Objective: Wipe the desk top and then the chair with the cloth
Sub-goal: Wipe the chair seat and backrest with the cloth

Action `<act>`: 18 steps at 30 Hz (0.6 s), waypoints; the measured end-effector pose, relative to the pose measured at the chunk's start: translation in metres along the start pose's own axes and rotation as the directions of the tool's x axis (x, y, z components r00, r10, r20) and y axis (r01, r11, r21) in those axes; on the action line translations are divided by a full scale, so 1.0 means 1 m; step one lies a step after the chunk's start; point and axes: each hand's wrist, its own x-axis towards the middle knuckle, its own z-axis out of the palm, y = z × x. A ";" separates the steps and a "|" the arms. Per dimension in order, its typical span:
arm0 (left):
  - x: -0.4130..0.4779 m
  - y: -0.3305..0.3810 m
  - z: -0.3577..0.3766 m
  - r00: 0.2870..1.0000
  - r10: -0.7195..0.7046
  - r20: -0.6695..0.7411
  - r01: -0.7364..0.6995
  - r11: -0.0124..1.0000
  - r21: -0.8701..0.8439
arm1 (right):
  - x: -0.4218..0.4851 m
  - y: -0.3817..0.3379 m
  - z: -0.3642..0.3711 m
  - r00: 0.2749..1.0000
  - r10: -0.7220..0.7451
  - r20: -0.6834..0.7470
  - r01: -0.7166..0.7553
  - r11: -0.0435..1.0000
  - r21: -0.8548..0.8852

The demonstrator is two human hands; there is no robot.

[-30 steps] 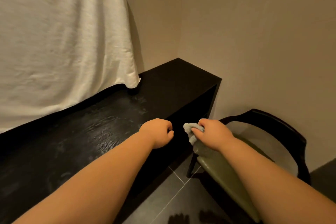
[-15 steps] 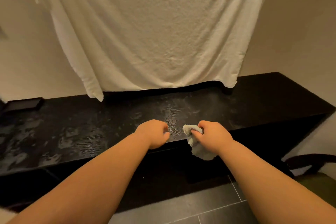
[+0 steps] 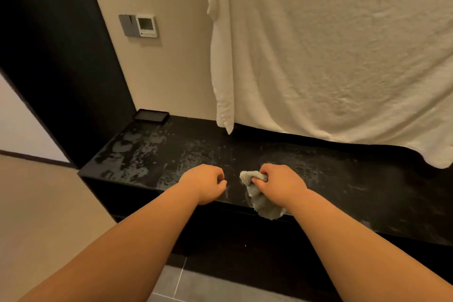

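The black desk top runs across the head view, with pale wet smears over its left half. My right hand grips a bunched grey cloth above the desk's front edge; part of the cloth hangs below my fist. Just left of it, my left hand is curled into a fist and holds nothing. The chair is out of view.
A large white sheet hangs down the wall to the desk's back edge. A small black tray lies at the desk's far left corner, beside a tall black panel. A wall control panel sits above. Grey floor tiles lie below.
The view has swung left from the desk's right end and the chair to its left end. Both hands kept their pose, the right still gripping the cloth.
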 end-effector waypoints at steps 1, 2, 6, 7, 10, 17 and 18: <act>0.003 -0.010 -0.002 1.000 -0.028 -0.001 0.028 1.000 -0.005 | 0.013 -0.008 0.003 1.000 -0.022 0.015 0.022 1.000 0.000; 0.006 -0.021 -0.004 0.998 -0.055 -0.002 0.055 0.998 -0.011 | 0.026 -0.016 0.006 0.999 -0.043 0.032 0.043 0.999 0.001; 0.021 -0.058 -0.014 0.986 -0.168 -0.013 0.167 0.985 -0.042 | 0.078 -0.043 0.015 0.989 -0.128 0.079 0.128 0.992 0.001; 0.024 -0.066 -0.017 0.981 -0.193 -0.022 0.192 0.980 -0.052 | 0.090 -0.050 0.017 0.984 -0.151 0.092 0.152 0.988 0.001; 0.031 -0.088 -0.022 0.964 -0.261 -0.056 0.257 0.964 -0.064 | 0.122 -0.068 0.021 0.970 -0.215 0.117 0.216 0.976 0.007; 0.036 -0.146 -0.025 0.918 -0.389 -0.074 0.384 0.920 -0.081 | 0.181 -0.118 0.040 0.928 -0.332 0.168 0.328 0.943 0.047; 0.035 -0.155 -0.027 0.913 -0.400 -0.077 0.394 0.915 -0.088 | 0.188 -0.127 0.044 0.923 -0.346 0.170 0.343 0.938 0.049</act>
